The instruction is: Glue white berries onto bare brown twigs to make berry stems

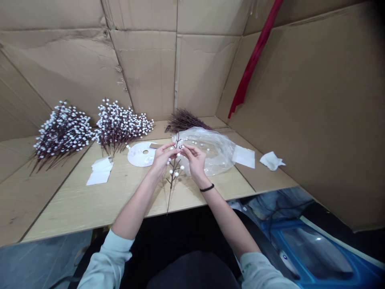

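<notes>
Over the front of the table, an artificial berry branch (171,182) hangs between my hands, its bare stem end pointing down towards the table edge. A few white berries sit on its brown twigs, while other twig tips are bare. My left hand (163,157) is closed on the upper part of the branch from the left. From the right, my right hand (196,159) pinches at the same upper twigs, its fingertips close to the left ones. White specks show at the fingertips; exactly what each fingertip presses on is too small to tell.
Two piles of white-berried branches (64,130) lie at the left back. Bare brown twigs (186,120) lie behind a clear plastic bag (221,150) holding white berries. A white disc (140,159), paper pieces (100,170), crumpled paper (271,160) and cardboard walls (207,72) surround my hands.
</notes>
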{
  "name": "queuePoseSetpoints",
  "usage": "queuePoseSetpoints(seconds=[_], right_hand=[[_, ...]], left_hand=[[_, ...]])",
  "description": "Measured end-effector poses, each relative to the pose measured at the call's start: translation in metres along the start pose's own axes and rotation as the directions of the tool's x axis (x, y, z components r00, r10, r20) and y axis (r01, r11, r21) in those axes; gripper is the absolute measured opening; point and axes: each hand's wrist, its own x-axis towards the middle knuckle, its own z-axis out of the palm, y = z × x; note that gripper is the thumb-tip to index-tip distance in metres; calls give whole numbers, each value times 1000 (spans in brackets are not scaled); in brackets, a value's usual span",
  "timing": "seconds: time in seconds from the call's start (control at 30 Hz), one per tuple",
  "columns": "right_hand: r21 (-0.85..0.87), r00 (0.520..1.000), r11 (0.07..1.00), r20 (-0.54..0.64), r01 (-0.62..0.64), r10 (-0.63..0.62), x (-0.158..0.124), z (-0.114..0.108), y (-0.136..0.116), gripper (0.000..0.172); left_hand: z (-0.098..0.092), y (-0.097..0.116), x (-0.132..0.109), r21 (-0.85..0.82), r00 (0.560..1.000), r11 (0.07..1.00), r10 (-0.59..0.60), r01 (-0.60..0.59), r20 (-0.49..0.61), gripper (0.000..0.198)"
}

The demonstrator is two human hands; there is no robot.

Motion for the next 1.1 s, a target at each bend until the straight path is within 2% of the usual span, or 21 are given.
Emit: queuePoseSetpoints(seconds=[0.33, 0.77, 1.1], right_hand=[[67, 1000, 998, -13, -6, 6, 0, 0, 3, 15], [48, 999, 999, -32, -6, 8, -2, 1, 3, 15], [64, 1000, 998, -4, 3, -2, -2, 1, 2, 13]], left_hand=[[3, 3, -1, -33, 998, 998, -45, 47, 46, 51], [3, 1, -1, -49, 999, 999, -21, 23, 36, 53], [1, 0, 0, -52, 999, 999, -11, 13, 43, 51]])
